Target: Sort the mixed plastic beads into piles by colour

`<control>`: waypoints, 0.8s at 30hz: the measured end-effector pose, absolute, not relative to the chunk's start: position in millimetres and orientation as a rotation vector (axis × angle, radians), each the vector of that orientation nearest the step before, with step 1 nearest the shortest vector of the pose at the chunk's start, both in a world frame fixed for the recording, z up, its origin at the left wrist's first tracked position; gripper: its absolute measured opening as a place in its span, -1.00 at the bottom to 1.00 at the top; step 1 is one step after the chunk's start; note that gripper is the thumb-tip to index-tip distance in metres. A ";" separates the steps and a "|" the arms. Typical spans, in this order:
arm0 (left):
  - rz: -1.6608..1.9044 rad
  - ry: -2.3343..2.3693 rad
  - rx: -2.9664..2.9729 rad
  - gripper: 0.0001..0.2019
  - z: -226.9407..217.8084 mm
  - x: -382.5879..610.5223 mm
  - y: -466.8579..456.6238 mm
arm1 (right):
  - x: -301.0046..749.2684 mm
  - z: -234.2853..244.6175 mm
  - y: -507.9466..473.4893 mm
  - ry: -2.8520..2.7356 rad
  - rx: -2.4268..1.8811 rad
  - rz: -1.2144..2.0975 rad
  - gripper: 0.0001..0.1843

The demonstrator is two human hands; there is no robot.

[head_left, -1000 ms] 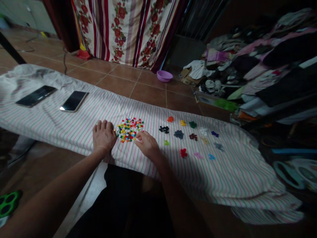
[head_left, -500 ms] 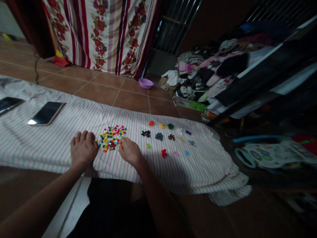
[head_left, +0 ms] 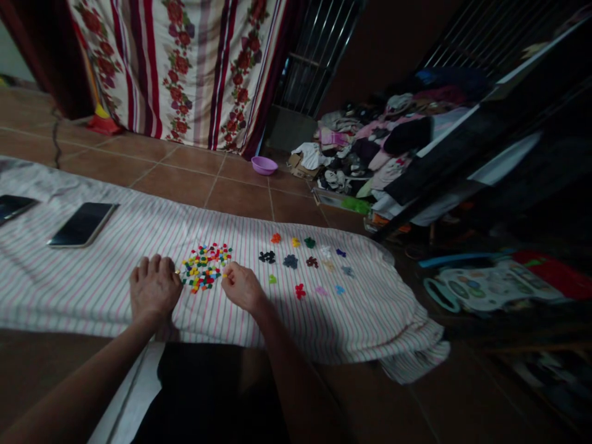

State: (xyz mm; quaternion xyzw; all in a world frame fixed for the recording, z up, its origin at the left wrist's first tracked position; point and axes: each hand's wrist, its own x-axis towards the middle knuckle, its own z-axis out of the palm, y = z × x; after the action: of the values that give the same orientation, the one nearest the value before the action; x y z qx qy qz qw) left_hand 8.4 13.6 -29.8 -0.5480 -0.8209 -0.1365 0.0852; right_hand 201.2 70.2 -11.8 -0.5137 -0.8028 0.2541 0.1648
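Note:
On a striped cloth (head_left: 139,240) lies a loose pile of small multicoloured pieces (head_left: 203,266), mixed red, yellow, green, white and blue. My left hand (head_left: 155,287) rests palm down at the pile's left side, its fingers lying on the cloth, the thumb side close to the pieces. At the right edge of the pile, my right hand (head_left: 243,287) pinches a small yellow piece (head_left: 225,275) between thumb and fingertips. Farther right, similar pieces sit in small one-colour groups, among them black pieces (head_left: 267,257), red pieces (head_left: 300,291), orange pieces (head_left: 275,238) and dark green pieces (head_left: 309,243).
Two phones, one dark phone (head_left: 83,225) and another phone (head_left: 16,208), lie on the cloth at left. Beyond it, a purple basin (head_left: 264,165) stands on the tiled floor, near a heap of clothes (head_left: 361,142). A flowered curtain (head_left: 194,74) hangs behind.
The view has shifted slightly, so everything sits a little lower and farther left. Both hands keep nearly the same places beside the pile; the yellow piece is still at my right fingertips.

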 end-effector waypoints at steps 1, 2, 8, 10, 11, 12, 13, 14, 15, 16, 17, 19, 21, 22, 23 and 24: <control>-0.394 -2.451 -1.639 -0.67 -29.8 8.4 13.6 | 200.1 -11.7 68.9 -2.297 -1.473 0.725 -0.90; -0.387 -2.452 -1.643 -0.67 -29.5 8.5 13.3 | 198.6 -10.9 67.3 -2.310 -1.483 0.722 -0.91; -0.451 -2.447 -1.618 -0.66 -27.4 10.9 10.4 | 187.7 -1.7 53.4 -2.244 -1.394 0.830 -0.94; -0.456 -2.450 -1.615 -0.67 -28.1 11.4 10.7 | 188.9 -3.3 49.3 -2.128 -1.261 0.998 -0.95; -0.454 -2.450 -1.619 -0.67 -28.6 11.4 11.1 | 191.1 -5.1 48.0 -2.060 -1.190 1.087 -0.97; -0.449 -2.449 -1.625 -0.67 -28.8 11.5 11.5 | 194.2 -7.0 47.6 -1.998 -1.127 1.166 -0.97; -0.445 -2.449 -1.626 -0.67 -28.9 11.5 11.9 | 198.0 -8.6 47.9 -1.951 -1.077 1.224 -0.96; -0.440 -2.450 -1.626 -0.67 -28.7 11.5 12.1 | 202.1 -9.6 48.9 -1.920 -1.037 1.260 -0.95; -0.438 -2.452 -1.624 -0.67 -28.2 11.5 12.3 | 206.2 -9.7 50.4 -1.898 -1.011 1.280 -0.94; -0.440 -2.455 -1.623 -0.67 -27.5 11.4 12.3 | 210.1 -9.0 52.3 -1.877 -0.995 1.292 -0.93; -0.442 -2.459 -1.626 -0.68 -26.8 11.4 12.2 | 213.8 -7.6 54.3 -1.848 -0.987 1.301 -0.92; -0.446 -2.459 -1.642 -0.70 -25.8 11.1 12.0 | 220.3 -4.4 58.5 -1.752 -0.989 1.308 -0.89; -0.439 -2.453 -1.661 -0.71 -26.1 10.6 11.9 | 226.3 -2.9 62.8 -1.652 -1.010 1.304 -0.86; -0.441 -2.447 -1.660 -0.72 -26.7 10.3 11.9 | 229.6 -3.3 65.4 -1.604 -1.026 1.291 -0.84; -0.446 -2.440 -1.656 -0.72 -27.5 10.0 12.1 | 233.2 -4.4 68.4 -1.558 -1.046 1.274 -0.81; -0.453 -2.435 -1.649 -0.71 -28.5 9.7 12.3 | 237.3 -5.9 72.2 -1.511 -1.068 1.251 -0.78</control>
State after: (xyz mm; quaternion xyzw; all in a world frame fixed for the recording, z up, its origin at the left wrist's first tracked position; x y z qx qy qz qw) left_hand 9.7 12.3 -28.5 -0.5522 -0.8156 -0.1517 0.0828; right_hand 237.3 72.2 -5.9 -0.4298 -0.6079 0.5033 0.4386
